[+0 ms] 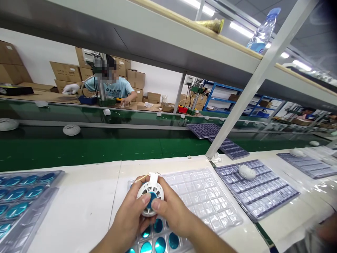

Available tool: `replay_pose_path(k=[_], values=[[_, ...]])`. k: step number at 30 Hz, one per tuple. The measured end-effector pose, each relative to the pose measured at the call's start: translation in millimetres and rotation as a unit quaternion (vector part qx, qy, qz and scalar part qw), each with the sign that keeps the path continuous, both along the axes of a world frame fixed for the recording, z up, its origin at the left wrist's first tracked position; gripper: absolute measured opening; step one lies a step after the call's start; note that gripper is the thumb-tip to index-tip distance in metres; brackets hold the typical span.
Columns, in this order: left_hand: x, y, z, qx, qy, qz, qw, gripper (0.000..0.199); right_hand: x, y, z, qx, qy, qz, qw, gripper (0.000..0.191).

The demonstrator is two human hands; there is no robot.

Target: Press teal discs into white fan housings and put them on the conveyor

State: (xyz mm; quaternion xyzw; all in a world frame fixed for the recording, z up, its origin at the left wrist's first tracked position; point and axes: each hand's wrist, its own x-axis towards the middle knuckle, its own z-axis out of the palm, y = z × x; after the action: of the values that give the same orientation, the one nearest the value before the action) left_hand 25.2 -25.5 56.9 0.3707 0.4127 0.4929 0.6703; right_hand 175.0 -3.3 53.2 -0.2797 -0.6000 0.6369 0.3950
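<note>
Between both hands is a white round slotted housing [153, 190], like a small fan's grille, with a white tab at its top and a thin yellowish wire beside it. A blue shiny disc [151, 200] covers its centre, and both thumbs press on that disc. My left hand [133, 202] is closed around the housing's left side, with some fingers hidden behind it. My right hand [171, 205] grips the right side. Below them lies a clear plastic tray [207, 196] of square pockets, its near pockets holding several blue discs [160, 245].
At left a tray [56, 179] holds more blue discs. Pocketed trays [273, 196] stand at right, one with a white round part [246, 172] on it. Beyond runs a green conveyor belt [105, 149]. A slanted white post [237, 109] supports a shelf. A co-worker [116, 89] sits across.
</note>
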Motion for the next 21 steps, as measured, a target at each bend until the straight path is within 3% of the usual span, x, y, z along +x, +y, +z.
replay_pose_path(k=[2, 6, 10, 17, 21], values=[[2, -3, 1.5, -0.003, -0.004, 0.005, 1.000, 0.069, -7, -5, 0.7, -0.005, 0.051, 0.009, 0.999, 0.061], [5, -7, 2.2, -0.011, -0.046, 0.004, 0.999, 0.071, -19, -12, -6.0, -0.023, 0.100, -0.050, 0.993, 0.058], [3, -7, 1.5, -0.028, -0.081, 0.000, 0.996, 0.073, -20, -13, -13.4, -0.017, 0.094, -0.057, 0.994, 0.062], [10, -9, 2.7, -0.038, -0.086, 0.056, 0.994, 0.074, -26, -16, -13.6, -0.001, 0.106, -0.090, 0.990, 0.057], [8, 1, 3.0, -0.066, -0.111, 0.077, 0.989, 0.064, -25, -9, -10.6, 0.029, 0.018, -0.102, 0.994, 0.060]])
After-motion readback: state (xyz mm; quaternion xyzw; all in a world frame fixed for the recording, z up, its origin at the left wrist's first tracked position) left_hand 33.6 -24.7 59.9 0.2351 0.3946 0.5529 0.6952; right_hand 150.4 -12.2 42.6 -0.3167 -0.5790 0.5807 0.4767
